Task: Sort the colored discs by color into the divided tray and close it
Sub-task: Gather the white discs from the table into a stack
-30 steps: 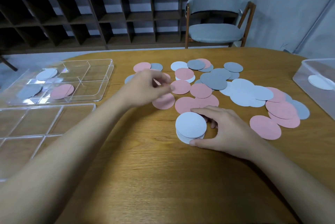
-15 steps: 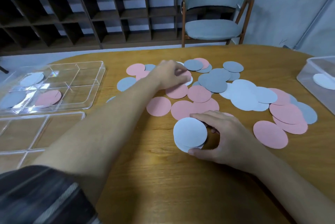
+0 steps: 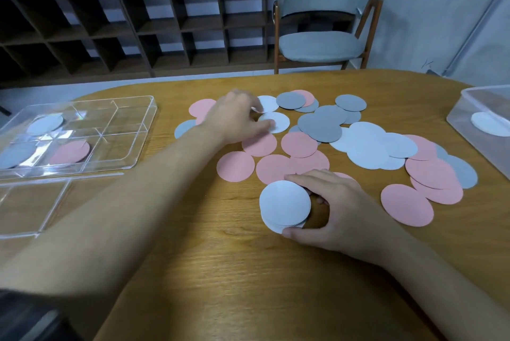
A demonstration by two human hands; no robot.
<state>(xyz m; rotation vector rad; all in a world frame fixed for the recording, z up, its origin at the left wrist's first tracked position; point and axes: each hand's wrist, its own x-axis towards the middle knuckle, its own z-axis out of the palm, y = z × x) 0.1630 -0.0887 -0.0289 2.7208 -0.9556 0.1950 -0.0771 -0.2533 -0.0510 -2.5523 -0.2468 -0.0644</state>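
Pink, white, pale blue and grey discs lie scattered over the middle of the wooden table (image 3: 220,271). My right hand (image 3: 328,211) grips a small stack of white discs (image 3: 284,205) between thumb and fingers, near the table's centre. My left hand (image 3: 237,120) reaches far forward, fingertips resting on a white disc (image 3: 277,121) at the pile's far left. The clear divided tray (image 3: 132,145) sits at the left, holding a white disc (image 3: 45,124), a grey-blue disc (image 3: 16,154) and a pink disc (image 3: 70,151) in separate compartments.
The tray's clear lid (image 3: 30,202) lies flat in front of the tray at the left edge. A clear bin (image 3: 469,111) with a white disc inside stands at the right edge. A grey chair (image 3: 320,43) and dark shelving stand behind the table.
My left hand has moved forward and right from the near pink discs onto a white disc at the far side. My right hand stays on the white stack.
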